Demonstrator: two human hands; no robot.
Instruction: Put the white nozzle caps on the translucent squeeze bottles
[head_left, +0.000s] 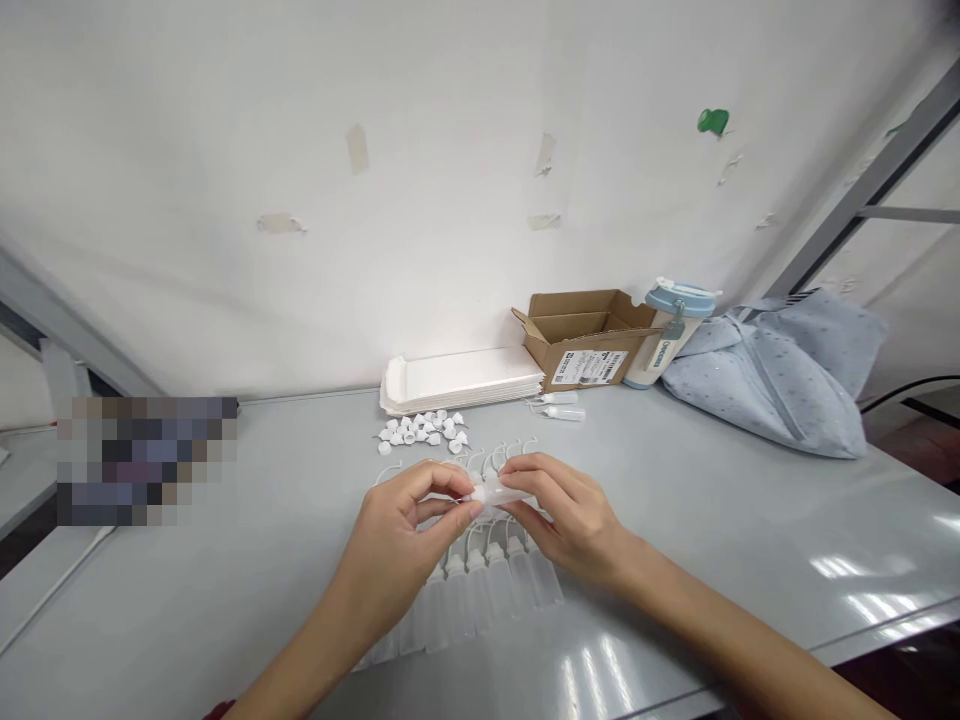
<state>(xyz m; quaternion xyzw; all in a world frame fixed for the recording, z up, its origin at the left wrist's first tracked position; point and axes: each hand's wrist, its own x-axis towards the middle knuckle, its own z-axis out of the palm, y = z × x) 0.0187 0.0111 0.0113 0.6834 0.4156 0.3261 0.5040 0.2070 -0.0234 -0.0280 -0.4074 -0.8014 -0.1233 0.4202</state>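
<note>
Fingertips [466, 508] of the left hand [409, 535] pinch one end of a small clear dropper bottle [501, 492], and the right hand [571, 515] grips its other end between thumb and fingers. Both hands are closed on it. The bottle lies sideways in the air, low over the grey table [720, 520] and just above a row of matching bottles [480, 590] that lie side by side, necks pointing away. These look see-through and empty, though the near ends of the row are partly hidden by the left wrist.

Beyond the hands sits a loose heap of white caps [421, 430], and behind it a stack of white trays [461, 380] against the wall. A cardboard box [589, 345] stands with its flaps open – its inside cannot be seen from here. Two more small bottles [559, 405] lie just in front of it. Beside the box stands a tumbler [671, 335] with a pale blue lid on, contents not visible, touching a light blue fabric bag [772, 385].

Thin curved white pieces [495, 455] just past the fingers are too small to identify – and a patch at the far left is blurred out.
</note>
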